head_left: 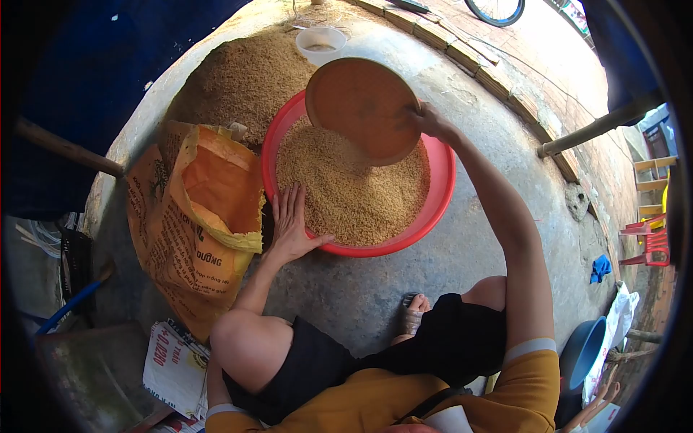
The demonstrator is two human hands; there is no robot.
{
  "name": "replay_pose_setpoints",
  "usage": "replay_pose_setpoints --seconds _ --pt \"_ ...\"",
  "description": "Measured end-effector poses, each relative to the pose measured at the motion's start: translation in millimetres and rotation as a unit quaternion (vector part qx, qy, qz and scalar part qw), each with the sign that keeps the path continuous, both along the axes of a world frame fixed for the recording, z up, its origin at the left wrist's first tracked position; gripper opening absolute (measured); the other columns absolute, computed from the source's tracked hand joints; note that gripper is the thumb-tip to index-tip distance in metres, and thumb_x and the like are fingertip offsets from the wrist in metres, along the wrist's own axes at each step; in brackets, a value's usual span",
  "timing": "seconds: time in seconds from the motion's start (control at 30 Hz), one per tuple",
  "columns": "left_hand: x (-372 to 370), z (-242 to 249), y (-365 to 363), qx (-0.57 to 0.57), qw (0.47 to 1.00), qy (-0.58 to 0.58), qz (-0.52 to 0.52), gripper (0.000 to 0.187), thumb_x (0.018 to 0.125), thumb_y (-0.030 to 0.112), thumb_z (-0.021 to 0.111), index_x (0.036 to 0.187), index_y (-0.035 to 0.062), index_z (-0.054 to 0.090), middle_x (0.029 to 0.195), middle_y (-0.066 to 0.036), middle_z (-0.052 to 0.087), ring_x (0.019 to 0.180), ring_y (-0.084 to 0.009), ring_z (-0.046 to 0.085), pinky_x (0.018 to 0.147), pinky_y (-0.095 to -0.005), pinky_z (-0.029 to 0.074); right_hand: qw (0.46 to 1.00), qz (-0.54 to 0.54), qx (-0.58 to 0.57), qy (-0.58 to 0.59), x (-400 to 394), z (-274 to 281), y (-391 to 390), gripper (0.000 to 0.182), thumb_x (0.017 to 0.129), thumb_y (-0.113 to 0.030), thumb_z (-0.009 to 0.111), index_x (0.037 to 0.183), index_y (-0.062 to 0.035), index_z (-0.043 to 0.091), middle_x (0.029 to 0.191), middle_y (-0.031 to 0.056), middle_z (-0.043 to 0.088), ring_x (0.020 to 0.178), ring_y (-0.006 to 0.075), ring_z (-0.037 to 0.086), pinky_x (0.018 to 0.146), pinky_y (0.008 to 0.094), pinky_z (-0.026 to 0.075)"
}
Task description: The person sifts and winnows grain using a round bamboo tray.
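My right hand [435,123] grips the edge of a round brown tray [357,105] at its right side. The tray is tilted, its lower edge over the grain [354,206] that fills much of a red plastic basin [446,195]. A blurred patch of grain shows beside the tray's lower left edge. At the basin's lower left rim rests my left hand [290,227], fingers spread and thumb stretched along the rim. Close to its left stands an orange-yellow woven sack [195,245] with its mouth wide open.
A brown grain heap [242,79] lies on the concrete floor behind the basin. Beside it sits a translucent white bowl [320,45]. Bricks [469,54] line the floor's far right edge. A blue tub [585,353] and a red chair [653,245] are at the right.
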State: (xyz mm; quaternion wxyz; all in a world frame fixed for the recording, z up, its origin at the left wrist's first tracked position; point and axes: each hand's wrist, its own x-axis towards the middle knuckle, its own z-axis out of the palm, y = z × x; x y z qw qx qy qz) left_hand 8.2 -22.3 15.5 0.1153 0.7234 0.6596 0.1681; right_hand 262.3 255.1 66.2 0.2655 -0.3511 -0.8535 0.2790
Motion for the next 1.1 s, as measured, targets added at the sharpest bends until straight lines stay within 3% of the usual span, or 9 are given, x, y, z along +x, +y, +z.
replay_pose_setpoints --seconds 0.07,0.1,0.17,0.27,0.5,0.63,0.83,0.97,1.1 --pt "0 0 0 0.004 1.0 -0.001 -0.002 0.11 0.058 0.058 0.063 0.131 -0.0029 0.008 0.135 -0.022 0.013 0.127 -0.0339 0.007 0.103 -0.0475 0.0 0.955 -0.054 -0.287 -0.042 17 19 -19 0.028 0.085 -0.035 0.049 0.084 -0.008 0.055 0.059 -0.0031 0.048 0.045 0.0055 0.039 0.038 0.0217 0.031" --pt "0 0 1 0.007 1.0 -0.001 -0.005 0.11 0.058 0.058 0.063 0.131 -0.0028 0.008 0.136 -0.021 0.013 0.127 -0.0335 0.007 0.103 -0.0472 0.0 0.956 -0.055 -0.287 -0.042 27 11 -20 0.028 0.085 -0.035 0.049 0.084 -0.008 0.055 0.059 -0.0031 0.048 0.045 0.0055 0.039 0.038 0.0217 0.031" --pt "0 0 1 0.003 1.0 0.003 -0.003 0.11 0.058 0.058 0.063 0.131 -0.0027 0.008 0.136 -0.021 0.013 0.128 -0.033 0.007 0.103 -0.0469 0.0 0.897 -0.047 -0.439 0.034 48 -18 -17 0.026 0.084 -0.037 0.05 0.078 -0.012 0.052 0.053 -0.007 0.037 0.039 0.0011 0.023 0.034 0.018 0.017" --pt "0 -1 1 0.001 1.0 0.009 -0.001 0.11 0.058 0.059 0.062 0.131 -0.0025 0.008 0.136 -0.021 0.012 0.128 -0.0323 0.006 0.103 -0.0465 0.0 0.855 -0.084 -0.508 0.06 64 -33 -25 0.027 0.084 -0.036 0.051 0.077 -0.0101 0.051 0.052 -0.0061 0.038 0.037 0.0023 0.025 0.033 0.0187 0.019" --pt "1 -1 2 0.011 1.0 0.01 0.0 0.111 0.057 0.059 0.063 0.131 -0.0031 0.009 0.136 -0.021 0.014 0.128 -0.0323 0.007 0.103 -0.0463 0.0 0.767 -0.169 -0.614 0.075 73 -45 -49 0.026 0.087 -0.03 0.046 0.069 -0.0119 0.046 0.049 -0.0055 0.034 0.036 0.0039 0.024 0.032 0.0198 0.019" --pt "2 1 1 0.007 1.0 0.017 0.001 0.111 0.057 0.058 0.063 0.131 -0.0036 0.008 0.136 -0.021 0.014 0.128 -0.0325 0.007 0.103 -0.0458 0.0 0.739 -0.174 -0.639 0.124 71 -54 -68 0.026 0.088 -0.028 0.04 0.066 -0.0142 0.043 0.046 -0.0061 0.029 0.033 0.0047 0.024 0.031 0.0203 0.018" --pt "3 2 0 0.002 1.0 0.001 0.016 0.112 0.057 0.056 0.065 0.132 -0.0022 0.005 0.136 -0.02 0.012 0.128 -0.0309 0.006 0.103 -0.0447 -0.001 0.639 -0.239 -0.689 0.245 65 -70 -83 0.028 0.089 -0.029 0.039 0.065 -0.0141 0.041 0.042 -0.0066 0.027 0.03 0.0054 0.021 0.028 0.0208 0.016" --pt "1 -1 0 0.008 1.0 0.008 0.011 0.111 0.058 0.058 0.063 0.131 -0.0043 0.007 0.135 -0.023 0.014 0.127 -0.0342 0.009 0.103 -0.0462 0.001 0.594 -0.212 -0.716 0.298 63 -68 -93 0.03 0.09 -0.032 0.036 0.067 -0.0142 0.041 0.041 -0.0056 0.029 0.028 0.0062 0.018 0.027 0.0206 0.016" --pt "1 -2 1 0.018 1.0 -0.002 0.011 0.107 0.062 0.057 0.061 0.13 -0.0048 0.008 0.134 -0.024 0.015 0.126 -0.0351 0.011 0.102 -0.0476 0.001 0.637 -0.171 -0.698 0.279 46 -60 -95 0.032 0.089 -0.035 0.037 0.065 -0.0146 0.043 0.041 -0.0054 0.032 0.029 0.0065 0.022 0.028 0.0204 0.018"
